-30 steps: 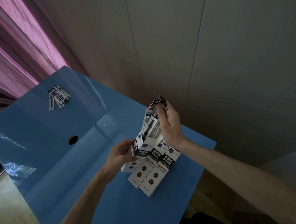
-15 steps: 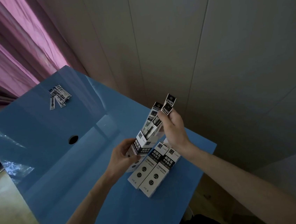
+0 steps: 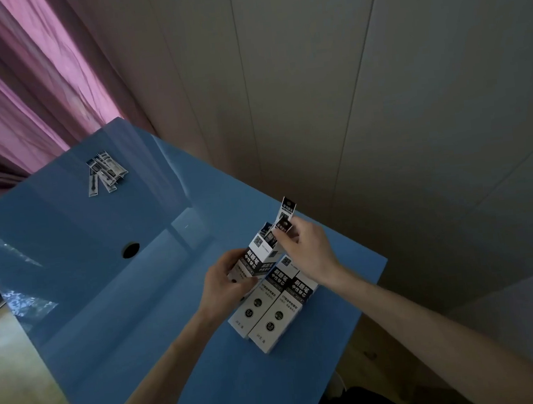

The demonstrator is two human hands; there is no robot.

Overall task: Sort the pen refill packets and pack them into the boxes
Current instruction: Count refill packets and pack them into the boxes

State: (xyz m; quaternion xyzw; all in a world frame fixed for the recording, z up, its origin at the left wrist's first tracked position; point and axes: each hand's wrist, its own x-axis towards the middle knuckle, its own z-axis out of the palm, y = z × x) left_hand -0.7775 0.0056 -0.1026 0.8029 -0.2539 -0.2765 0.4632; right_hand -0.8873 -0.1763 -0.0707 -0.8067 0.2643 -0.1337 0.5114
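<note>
My left hand [image 3: 224, 283] grips a white and black refill box [image 3: 258, 258], tilted with its open end up. My right hand [image 3: 307, 247] pinches the tops of refill packets [image 3: 285, 214] that stick out of that box's open end. Two more boxes [image 3: 271, 310] of the same kind lie flat side by side on the blue table [image 3: 109, 284], just below the held box. A small pile of loose refill packets [image 3: 104, 172] lies at the table's far left corner.
A round hole [image 3: 130, 250] is cut in the table's middle. A beige panelled wall [image 3: 378, 91] runs along the table's far side and a purple curtain [image 3: 15, 80] hangs at the left. The table's right edge lies close to the boxes.
The packets have gone deeper into the held box, with only their tops showing now. My right hand came down with them and the box tilted lower toward the table.
</note>
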